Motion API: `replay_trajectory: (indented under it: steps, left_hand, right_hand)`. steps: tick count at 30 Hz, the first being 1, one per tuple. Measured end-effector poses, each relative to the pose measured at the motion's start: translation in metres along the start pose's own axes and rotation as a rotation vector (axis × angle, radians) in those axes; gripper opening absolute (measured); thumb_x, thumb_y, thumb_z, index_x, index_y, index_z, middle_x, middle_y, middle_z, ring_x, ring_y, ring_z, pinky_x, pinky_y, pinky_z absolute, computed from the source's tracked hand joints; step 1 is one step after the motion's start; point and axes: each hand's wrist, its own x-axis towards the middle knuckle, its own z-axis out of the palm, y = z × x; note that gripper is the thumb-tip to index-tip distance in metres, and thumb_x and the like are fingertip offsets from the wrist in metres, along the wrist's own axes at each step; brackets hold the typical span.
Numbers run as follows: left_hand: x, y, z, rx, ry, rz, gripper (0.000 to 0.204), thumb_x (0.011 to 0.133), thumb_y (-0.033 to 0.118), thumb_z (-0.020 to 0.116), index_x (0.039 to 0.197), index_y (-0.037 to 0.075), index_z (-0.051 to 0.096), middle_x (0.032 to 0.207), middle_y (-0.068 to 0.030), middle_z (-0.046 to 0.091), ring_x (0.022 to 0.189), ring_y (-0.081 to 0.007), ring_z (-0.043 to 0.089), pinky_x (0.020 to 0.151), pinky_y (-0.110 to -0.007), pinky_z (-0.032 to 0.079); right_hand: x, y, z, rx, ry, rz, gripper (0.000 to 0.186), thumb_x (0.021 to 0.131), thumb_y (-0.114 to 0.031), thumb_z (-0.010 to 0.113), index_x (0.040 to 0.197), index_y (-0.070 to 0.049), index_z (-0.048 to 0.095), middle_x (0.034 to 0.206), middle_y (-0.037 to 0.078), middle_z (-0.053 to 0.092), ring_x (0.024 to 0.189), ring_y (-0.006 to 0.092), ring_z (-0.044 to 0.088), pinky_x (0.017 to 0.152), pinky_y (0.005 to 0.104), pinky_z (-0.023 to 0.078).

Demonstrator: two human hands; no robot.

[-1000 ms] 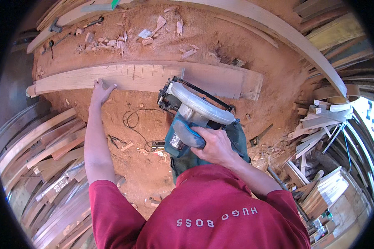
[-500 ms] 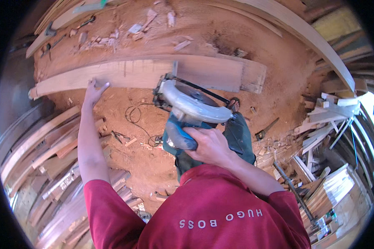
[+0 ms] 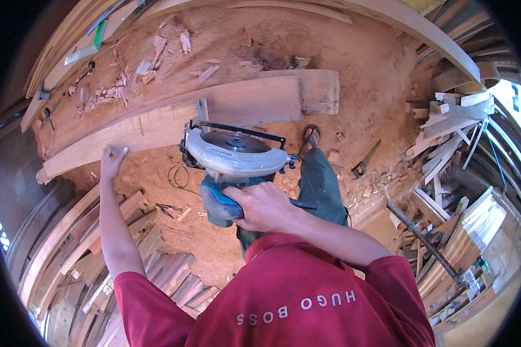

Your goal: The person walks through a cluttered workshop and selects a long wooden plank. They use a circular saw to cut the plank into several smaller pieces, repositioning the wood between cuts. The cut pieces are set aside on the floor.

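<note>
A pale wooden board (image 3: 143, 130) with short cross lines crosses the upper middle at a slant. My left hand (image 3: 113, 159) grips its near edge toward the left end, thumb apart and fingers curled on the wood. My right hand (image 3: 257, 202) is closed on the handle of a silver-and-teal circular saw (image 3: 228, 156), held in front of my body with its round blade showing. The saw's front overlaps the board near a small upright piece (image 3: 202, 110); whether they touch I cannot tell.
Wood offcuts (image 3: 113, 92), tools and a cable lie on the sawdust-covered floor (image 3: 376, 98). A curved timber (image 3: 428, 40) arches behind. Stacked planks (image 3: 63, 243) line both sides. A hand saw (image 3: 362, 165) lies right of my sandalled foot (image 3: 311, 137).
The view has turned, so board and surroundings appear more slanted. The saw in my right hand appears farther left. My left hand stays on the board. My foot shows more clearly.
</note>
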Motion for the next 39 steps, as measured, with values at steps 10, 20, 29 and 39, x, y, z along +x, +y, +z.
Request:
replay_trajectory:
  steps: [10, 20, 29, 39]
  left_hand:
    - [-0.003, -0.019, 0.007, -0.01, 0.068, -0.023, 0.108, 0.075, 0.058, 0.076, 0.143, -0.013, 0.032, 0.154, -0.0309, 0.021, 0.147, -0.035, 0.019, 0.119, -0.038, 0.019]
    - [-0.004, -0.016, 0.007, -0.005, 0.062, -0.016, 0.112, 0.075, 0.062, 0.073, 0.145, -0.012, 0.027, 0.154, -0.0337, 0.017, 0.148, -0.0367, 0.015, 0.12, -0.039, 0.017]
    - [-0.007, -0.013, 0.006, 0.002, 0.073, -0.041, 0.114, 0.073, 0.062, 0.074, 0.147, -0.009, 0.025, 0.154, -0.0336, 0.017, 0.146, -0.0373, 0.019, 0.118, -0.039, 0.022]
    - [-0.004, -0.008, 0.005, 0.004, 0.109, -0.018, 0.107, 0.074, 0.061, 0.074, 0.145, -0.008, 0.032, 0.154, -0.0297, 0.024, 0.146, -0.0364, 0.021, 0.118, -0.04, 0.024]
  right_hand:
    - [0.005, -0.01, 0.001, -0.029, -0.024, -0.001, 0.044, 0.074, -0.023, 0.074, 0.112, -0.007, 0.059, 0.084, 0.018, 0.069, 0.078, 0.0379, 0.066, 0.068, 0.0461, 0.052]
    - [0.01, -0.02, 0.009, -0.023, 0.062, -0.037, 0.039, 0.074, -0.02, 0.073, 0.108, -0.006, 0.06, 0.082, 0.019, 0.068, 0.077, 0.0378, 0.066, 0.067, 0.0464, 0.052]
    - [0.013, -0.025, 0.012, -0.035, 0.06, -0.056, 0.038, 0.077, -0.022, 0.071, 0.11, -0.006, 0.058, 0.084, 0.02, 0.068, 0.079, 0.04, 0.065, 0.069, 0.0485, 0.051]
    - [0.01, -0.022, 0.012, -0.061, 0.057, -0.064, 0.045, 0.075, -0.025, 0.074, 0.112, -0.007, 0.057, 0.085, 0.019, 0.068, 0.08, 0.0388, 0.066, 0.07, 0.0484, 0.052]
